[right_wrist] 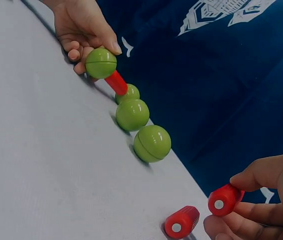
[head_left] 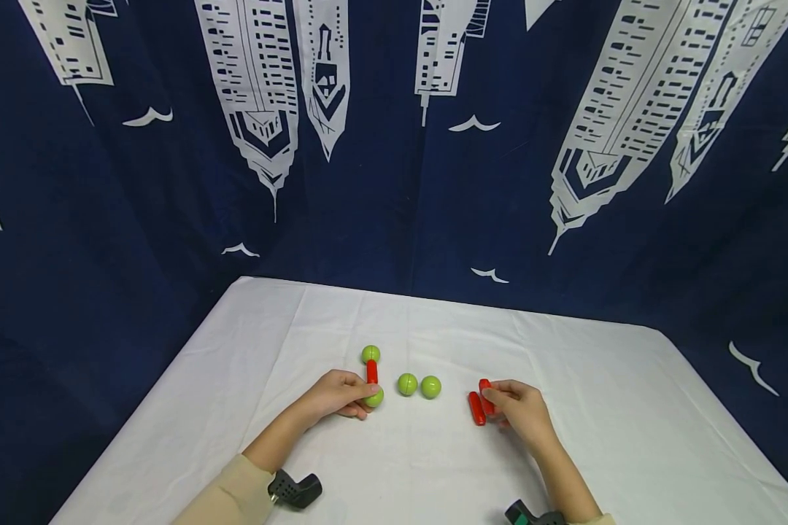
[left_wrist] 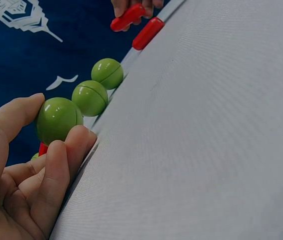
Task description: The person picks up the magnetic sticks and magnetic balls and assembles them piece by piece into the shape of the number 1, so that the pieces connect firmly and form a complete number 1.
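My left hand [head_left: 335,394] pinches a green ball [left_wrist: 56,120] between thumb and fingers. A red rod [head_left: 371,371] joins that ball to a second green ball [head_left: 371,354] at its far end. To the right lie two loose green balls, one [head_left: 407,384] close beside the other [head_left: 430,387]. With thumb and fingertips, my right hand [head_left: 524,414] grips a red rod [right_wrist: 225,200] that has a pale round disc on its end. Another red rod [right_wrist: 182,222], with a similar disc, lies on the table just left of that hand.
A white cloth [head_left: 381,467] covers the table under everything. Behind its far edge hangs a dark blue curtain [head_left: 394,219] printed with white buildings and birds. A black camera device [head_left: 295,490] is worn on the left wrist, another [head_left: 532,515] on the right.
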### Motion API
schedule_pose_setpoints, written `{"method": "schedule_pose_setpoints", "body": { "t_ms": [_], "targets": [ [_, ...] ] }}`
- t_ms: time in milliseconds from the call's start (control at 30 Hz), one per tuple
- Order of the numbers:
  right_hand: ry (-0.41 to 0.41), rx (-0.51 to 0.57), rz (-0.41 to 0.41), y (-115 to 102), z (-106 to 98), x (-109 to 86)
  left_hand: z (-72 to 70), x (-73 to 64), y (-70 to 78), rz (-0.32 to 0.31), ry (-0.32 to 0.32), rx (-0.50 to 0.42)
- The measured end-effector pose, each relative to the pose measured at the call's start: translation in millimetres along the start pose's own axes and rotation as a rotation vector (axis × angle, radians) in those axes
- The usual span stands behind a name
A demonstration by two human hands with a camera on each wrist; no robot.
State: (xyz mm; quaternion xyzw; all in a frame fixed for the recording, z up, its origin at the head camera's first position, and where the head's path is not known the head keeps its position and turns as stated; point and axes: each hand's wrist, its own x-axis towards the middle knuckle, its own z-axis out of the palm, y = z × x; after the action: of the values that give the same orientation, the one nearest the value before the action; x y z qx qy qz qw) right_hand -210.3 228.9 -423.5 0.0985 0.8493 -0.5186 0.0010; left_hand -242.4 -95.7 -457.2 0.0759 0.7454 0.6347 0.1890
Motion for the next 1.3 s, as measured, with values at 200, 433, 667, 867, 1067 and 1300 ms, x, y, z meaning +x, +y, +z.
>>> {"method": "schedule_pose_setpoints", "body": {
  "t_ms": [200,433,667,867,1067,1300],
  "targets": [
    [-0.011,0.035,0.006,-5.9,2.1,-2.3,-0.5,-0.6,0.1,-0.006,0.019,0.017],
    [-0.050,0.126,0.020,-13.0,6.4,-6.0,-1.4,-1.9,-0.6,0.003,0.016,0.016],
    [-0.090,0.218,0.034,-18.5,11.5,-9.8,-2.5,-1.9,-0.7,0.005,0.011,0.013],
    [-0.151,0.261,0.027,-22.2,16.5,-13.8,-2.9,-1.5,-0.9,0.008,0.010,0.008],
    [-0.212,0.269,0.017,-24.2,22.9,-21.3,-0.8,-2.1,-1.2,0.004,0.009,0.002],
    [-0.333,0.285,-0.011,-27.6,33.0,-26.8,0.0,-1.8,0.4,0.006,0.005,0.014]
  ]
}}
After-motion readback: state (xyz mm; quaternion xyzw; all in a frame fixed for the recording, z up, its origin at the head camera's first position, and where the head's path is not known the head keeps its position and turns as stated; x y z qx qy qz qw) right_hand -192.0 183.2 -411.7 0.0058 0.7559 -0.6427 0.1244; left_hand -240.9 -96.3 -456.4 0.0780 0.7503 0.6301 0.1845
